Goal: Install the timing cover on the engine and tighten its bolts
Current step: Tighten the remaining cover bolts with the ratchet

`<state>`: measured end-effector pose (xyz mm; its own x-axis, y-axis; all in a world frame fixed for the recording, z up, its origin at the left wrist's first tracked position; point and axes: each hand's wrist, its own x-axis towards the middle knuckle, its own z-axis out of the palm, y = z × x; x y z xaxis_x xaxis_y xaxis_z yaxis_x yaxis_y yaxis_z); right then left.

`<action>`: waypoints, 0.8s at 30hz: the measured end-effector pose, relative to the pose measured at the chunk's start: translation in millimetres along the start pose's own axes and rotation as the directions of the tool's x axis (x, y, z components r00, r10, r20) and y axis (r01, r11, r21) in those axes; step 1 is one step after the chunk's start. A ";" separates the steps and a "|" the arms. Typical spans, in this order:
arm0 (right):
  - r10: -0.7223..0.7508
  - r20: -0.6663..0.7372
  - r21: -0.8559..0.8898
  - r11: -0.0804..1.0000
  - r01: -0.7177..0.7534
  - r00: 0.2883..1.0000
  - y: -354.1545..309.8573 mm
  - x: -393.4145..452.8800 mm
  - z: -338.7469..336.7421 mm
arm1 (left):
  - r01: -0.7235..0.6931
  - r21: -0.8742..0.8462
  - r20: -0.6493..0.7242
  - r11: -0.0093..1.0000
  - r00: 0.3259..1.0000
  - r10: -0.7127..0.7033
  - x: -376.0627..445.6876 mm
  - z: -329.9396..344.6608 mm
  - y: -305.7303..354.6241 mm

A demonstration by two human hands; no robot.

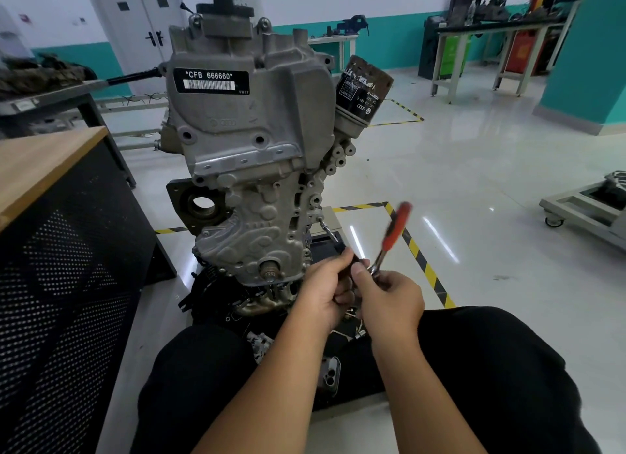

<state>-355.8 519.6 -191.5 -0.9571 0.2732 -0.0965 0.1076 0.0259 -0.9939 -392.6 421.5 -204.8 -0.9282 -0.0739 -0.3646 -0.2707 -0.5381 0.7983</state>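
Nearest the camera, both hands meet above the lap: the left hand (327,292) curls round a dark extension bar (330,233), the right hand (389,296) grips the red-handled ratchet (394,230). Beyond, the bar's tip reaches the timing cover (257,216) seated on the engine (244,91).

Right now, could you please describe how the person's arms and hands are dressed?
Both forearms are bare, with no sleeves in view. The left hand and right hand wear no gloves, and no rings, watch or wristbands are visible. Black trousers cover the legs beneath the arms.
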 end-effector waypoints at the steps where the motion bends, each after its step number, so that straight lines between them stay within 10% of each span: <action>1: 0.104 0.050 0.157 0.981 -0.111 0.993 -2.1 -0.2 0.5 | 0.018 -0.031 0.016 0.999 1.000 -0.018 -0.2 -0.2 1.3; 4: 0.255 0.168 0.268 0.918 -0.293 0.952 -7.1 -1.0 -2.5 | 0.014 -0.057 0.017 0.998 1.000 -0.013 -1.4 0.2 3.0; 8: -0.135 0.032 -0.283 0.949 0.138 0.990 -2.1 2.5 -5.0 | -0.029 0.035 -0.040 0.999 0.999 0.031 -3.3 3.0 -0.4; 14: 0.242 0.182 0.279 0.917 -0.286 0.953 -9.0 -1.3 -2.6 | 0.062 0.013 0.032 0.998 0.998 -0.062 -2.4 -1.7 3.5; 19: -0.108 0.015 -0.217 0.970 0.109 0.994 -4.1 1.7 -4.3 | -0.007 0.042 -0.052 0.999 0.999 0.009 -2.2 2.1 0.8; 24: 0.267 0.152 0.425 0.852 -0.307 0.952 -9.8 -1.4 2.0 | 0.070 0.007 -0.007 0.997 0.997 -0.070 -2.4 0.5 3.8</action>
<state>-356.0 517.0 -181.7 -0.9231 0.1206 -0.3651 0.2706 -0.4708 -0.8397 -391.5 420.0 -200.7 -0.9050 -0.0420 -0.4233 -0.3373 -0.5357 0.7742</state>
